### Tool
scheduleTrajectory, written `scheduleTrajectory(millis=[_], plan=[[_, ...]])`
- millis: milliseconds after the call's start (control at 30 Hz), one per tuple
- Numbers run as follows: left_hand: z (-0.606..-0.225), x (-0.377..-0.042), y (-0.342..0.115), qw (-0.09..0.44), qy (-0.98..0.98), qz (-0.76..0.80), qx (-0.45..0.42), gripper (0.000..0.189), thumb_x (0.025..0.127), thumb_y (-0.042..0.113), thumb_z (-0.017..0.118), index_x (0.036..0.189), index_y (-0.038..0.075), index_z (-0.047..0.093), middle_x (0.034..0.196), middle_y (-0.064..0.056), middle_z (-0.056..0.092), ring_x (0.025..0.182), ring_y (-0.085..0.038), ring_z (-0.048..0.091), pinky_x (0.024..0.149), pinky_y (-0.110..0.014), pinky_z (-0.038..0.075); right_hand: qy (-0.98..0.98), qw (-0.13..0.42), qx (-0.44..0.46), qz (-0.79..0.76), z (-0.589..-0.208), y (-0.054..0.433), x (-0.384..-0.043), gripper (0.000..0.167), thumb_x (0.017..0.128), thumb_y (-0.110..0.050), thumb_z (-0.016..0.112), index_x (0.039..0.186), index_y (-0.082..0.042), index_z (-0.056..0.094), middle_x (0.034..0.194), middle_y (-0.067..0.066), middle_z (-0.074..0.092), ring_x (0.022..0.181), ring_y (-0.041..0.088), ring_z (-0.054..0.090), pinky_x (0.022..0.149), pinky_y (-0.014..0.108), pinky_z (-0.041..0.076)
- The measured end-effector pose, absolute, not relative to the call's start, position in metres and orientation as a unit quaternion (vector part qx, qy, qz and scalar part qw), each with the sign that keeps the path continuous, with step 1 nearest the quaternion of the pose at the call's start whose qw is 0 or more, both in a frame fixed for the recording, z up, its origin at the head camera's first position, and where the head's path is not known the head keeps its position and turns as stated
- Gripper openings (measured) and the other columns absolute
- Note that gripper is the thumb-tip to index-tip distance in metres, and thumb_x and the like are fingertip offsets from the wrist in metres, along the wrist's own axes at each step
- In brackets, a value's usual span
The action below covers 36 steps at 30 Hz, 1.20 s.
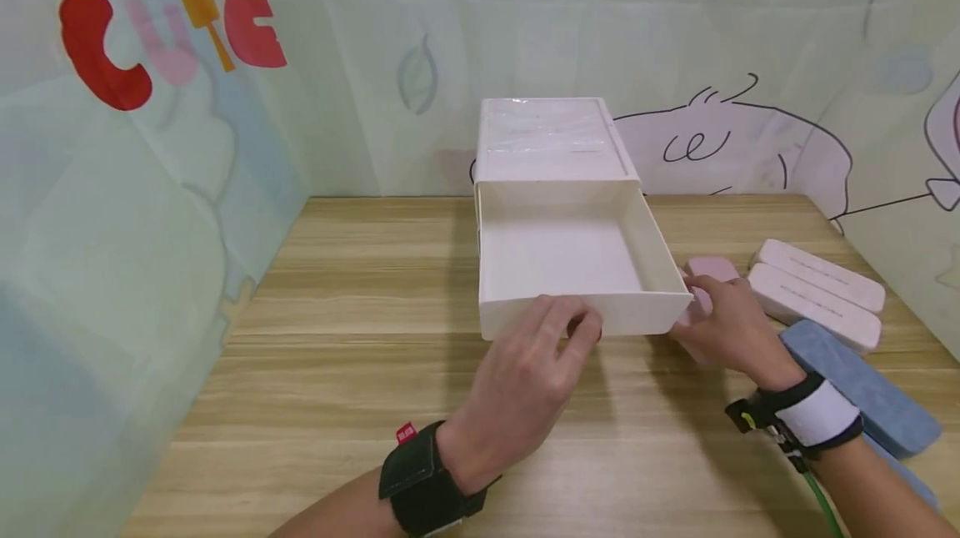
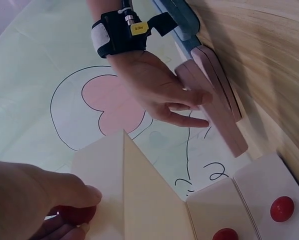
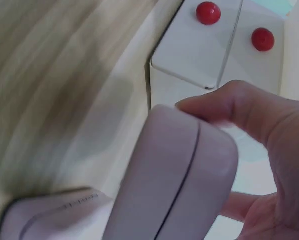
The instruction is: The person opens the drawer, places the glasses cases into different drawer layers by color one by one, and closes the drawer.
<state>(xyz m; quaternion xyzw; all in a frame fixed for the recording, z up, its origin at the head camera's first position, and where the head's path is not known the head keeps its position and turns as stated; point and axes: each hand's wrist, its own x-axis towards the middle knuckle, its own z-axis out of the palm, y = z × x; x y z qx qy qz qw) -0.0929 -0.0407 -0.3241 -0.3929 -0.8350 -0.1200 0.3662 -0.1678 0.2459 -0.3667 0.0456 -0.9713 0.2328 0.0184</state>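
Note:
A small white drawer box (image 1: 555, 138) stands at the back of the table, its top drawer (image 1: 566, 250) pulled well out toward me with the inner floor showing. My left hand (image 1: 525, 375) is at the drawer's front panel, thumb and fingers pinching its round red knob (image 2: 77, 214). To the right, my right hand (image 1: 731, 325) grips a pale pink glasses case (image 3: 164, 170) with a dark seam along its side. This case is beside the drawer's front right corner, partly hidden by the fingers in the head view.
Right of my right hand lie two pale cases (image 1: 817, 304) side by side, with blue cases (image 1: 862, 388) nearer me. Two lower drawer fronts with red knobs (image 3: 208, 13) show in the wrist views. A printed cloth wall (image 1: 390, 62) encloses the wooden table (image 1: 360, 288).

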Motion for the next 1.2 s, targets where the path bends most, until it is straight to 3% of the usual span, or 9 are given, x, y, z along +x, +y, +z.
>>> scheduleTrajectory(millis=[67, 200, 433, 833, 1100, 1200], plan=[[-0.324, -0.093, -0.041, 0.368, -0.835, -0.12, -0.393, 0.017, 0.095, 0.0, 0.065, 0.111, 0.004, 0.068, 0.106, -0.005, 0.061, 0.094, -0.016, 0.059, 0.08, -0.021, 0.052, -0.971, 0.012, 0.038, 0.235, -0.362, 0.247, -0.167, 0.076, 0.081, -0.034, 0.083, 0.137, 0.009, 0.055, 0.131, 0.04, 0.054, 0.123, 0.056, 0.042, 0.096, 0.073, 0.039], [-0.323, -0.092, -0.041, 0.363, -0.837, -0.12, -0.392, 0.018, 0.095, 0.0, 0.066, 0.113, 0.004, 0.068, 0.106, -0.005, 0.062, 0.094, -0.015, 0.059, 0.08, -0.02, 0.052, -0.972, 0.02, 0.025, 0.231, -0.354, 0.249, -0.164, 0.076, 0.08, -0.033, 0.082, 0.139, 0.005, 0.054, 0.132, 0.041, 0.051, 0.12, 0.054, 0.042, 0.09, 0.072, 0.04], [-0.322, -0.092, -0.04, 0.366, -0.835, -0.124, -0.393, 0.017, 0.095, -0.001, 0.065, 0.111, 0.004, 0.068, 0.105, -0.005, 0.062, 0.092, -0.016, 0.059, 0.079, -0.02, 0.051, -0.971, 0.07, 0.031, 0.228, -0.337, 0.25, -0.157, 0.071, 0.081, -0.027, 0.081, 0.139, 0.004, 0.056, 0.125, 0.037, 0.054, 0.108, 0.046, 0.045, 0.079, 0.059, 0.044], [-0.323, -0.091, -0.041, 0.362, -0.839, -0.12, -0.389, 0.018, 0.095, 0.0, 0.066, 0.112, 0.004, 0.068, 0.107, -0.005, 0.062, 0.094, -0.015, 0.059, 0.081, -0.02, 0.052, -0.965, 0.109, 0.043, 0.236, -0.301, 0.259, -0.148, 0.072, 0.083, -0.031, 0.083, 0.143, -0.002, 0.055, 0.132, 0.032, 0.051, 0.105, 0.041, 0.045, 0.066, 0.035, 0.042], [-0.322, -0.092, -0.041, 0.37, -0.835, -0.121, -0.389, 0.016, 0.095, 0.0, 0.066, 0.11, 0.004, 0.068, 0.105, -0.005, 0.061, 0.091, -0.015, 0.058, 0.078, -0.02, 0.051, -0.962, 0.137, 0.053, 0.229, -0.285, 0.257, -0.137, 0.07, 0.081, -0.024, 0.084, 0.142, -0.001, 0.056, 0.127, 0.031, 0.048, 0.097, 0.039, 0.043, 0.059, 0.031, 0.043], [-0.322, -0.092, -0.041, 0.365, -0.838, -0.119, -0.388, 0.017, 0.095, 0.0, 0.066, 0.111, 0.004, 0.068, 0.106, -0.005, 0.062, 0.093, -0.015, 0.059, 0.08, -0.02, 0.051, -0.959, 0.152, 0.067, 0.231, -0.276, 0.259, -0.136, 0.067, 0.08, -0.02, 0.084, 0.139, -0.002, 0.059, 0.129, 0.03, 0.049, 0.102, 0.04, 0.042, 0.057, 0.03, 0.044]])
